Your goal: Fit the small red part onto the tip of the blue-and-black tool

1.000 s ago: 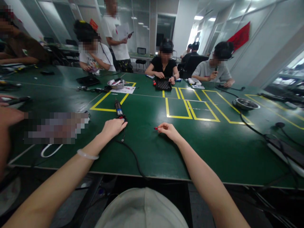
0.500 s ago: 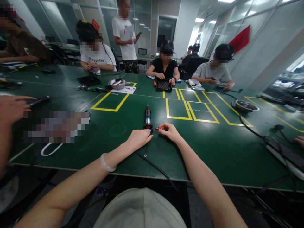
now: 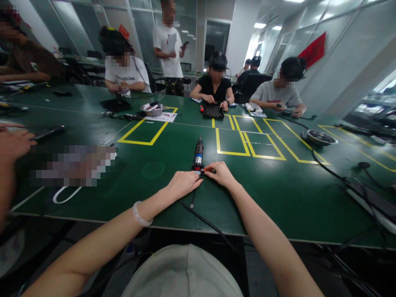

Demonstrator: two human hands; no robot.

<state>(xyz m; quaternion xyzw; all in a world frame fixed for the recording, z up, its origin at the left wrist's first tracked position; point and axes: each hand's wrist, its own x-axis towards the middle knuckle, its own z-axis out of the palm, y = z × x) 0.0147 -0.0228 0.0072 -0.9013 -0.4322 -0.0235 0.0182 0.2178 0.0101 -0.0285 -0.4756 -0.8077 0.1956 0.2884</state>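
An electric screwdriver [image 3: 199,156] with a dark body and a blue and silver band lies on the green table, its bit pointing away from me. My left hand [image 3: 185,182] is closed around its rear end, where a red part shows. From the right, my right hand [image 3: 220,173] pinches a small orange-red piece [image 3: 206,170] against that same end; its exact kind is too small to tell. A black cable [image 3: 204,218] runs from near the tool toward the table's front edge. A thin cord with a small ring [image 3: 192,206] hangs below my left hand.
Yellow tape rectangles [image 3: 232,154] mark the table [image 3: 278,198]. A metal bowl [image 3: 152,109] stands on paper at the back left, a round metal dish [image 3: 321,138] at the right. A co-worker's hand [image 3: 15,142] is at the left; other people sit opposite, one with a black tray [image 3: 213,110].
The screwdriver's front has shifted right with my left hand. My right hand has brought the orange-red piece from beside the tool to its rear end.
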